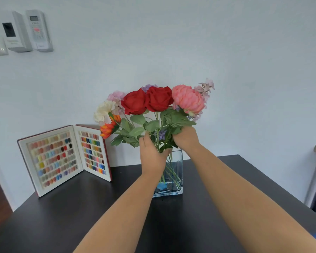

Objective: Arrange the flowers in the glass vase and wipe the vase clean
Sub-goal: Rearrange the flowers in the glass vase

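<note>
**Flowers in vase, both hands on stems**

The glass vase [175,172] stands upright on the dark table [62,216], near the wall. The flowers [153,103] stand in it, stems down. My left hand [152,154] grips the stems at the rim. My right hand [185,138] holds stems among the leaves. An open colour-sample case [62,157] stands to the left.

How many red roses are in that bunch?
2: the left red rose and the right red rose sit side by side at the top centre of the bouquet; others may be hidden behind.
</note>
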